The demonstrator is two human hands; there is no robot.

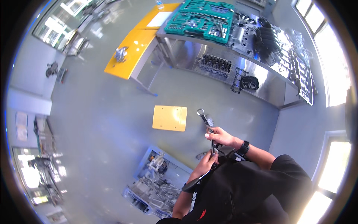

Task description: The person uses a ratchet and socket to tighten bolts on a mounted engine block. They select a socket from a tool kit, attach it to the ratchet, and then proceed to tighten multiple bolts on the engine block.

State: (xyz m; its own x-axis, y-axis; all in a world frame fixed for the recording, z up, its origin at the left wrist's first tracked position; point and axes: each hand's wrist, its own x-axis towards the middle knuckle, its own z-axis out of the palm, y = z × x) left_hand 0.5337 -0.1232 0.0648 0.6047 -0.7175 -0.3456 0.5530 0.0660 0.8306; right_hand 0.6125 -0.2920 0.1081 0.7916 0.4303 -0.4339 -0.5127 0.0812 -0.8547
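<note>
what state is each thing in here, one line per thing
wrench: held in both hands, ring end up and free
right hand: closed around the wrench's middle
left hand: gripping the wrench's lower end
green socket set case: lying open on the steel table
yellow panel: flat on the floor

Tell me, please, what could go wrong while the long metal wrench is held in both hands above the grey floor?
The long silver ring-ended wrench is held in the air by the right hand and left hand; a loose grip could drop it toward the shoe below. Its free ring end points outward and could swing. The flat yellow panel on the grey floor may be a trip hazard.
</note>
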